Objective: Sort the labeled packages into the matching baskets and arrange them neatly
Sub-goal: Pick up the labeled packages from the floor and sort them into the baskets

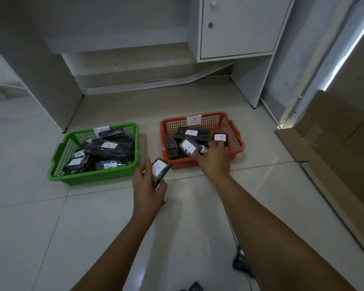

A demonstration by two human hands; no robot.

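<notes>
A green basket (pixel 59 164) on the floor at the left holds several black packages with white labels, some reading A. To its right stands a red basket (pixel 237 143) tagged B, with several black packages labelled B inside. My left hand (pixel 146 190) grips a small black package (pixel 160 170) with a white label, held above the floor between the two baskets. My right hand (pixel 215 159) reaches over the red basket's near rim, its fingers on a small package (pixel 220 137) labelled B; whether it grips that package is unclear.
A white desk and cabinet (pixel 237 28) rise behind the baskets. Flattened cardboard boxes (pixel 334 148) lie at the right. A few loose black packages (pixel 241 263) lie on the tiled floor near the bottom edge, below my right forearm.
</notes>
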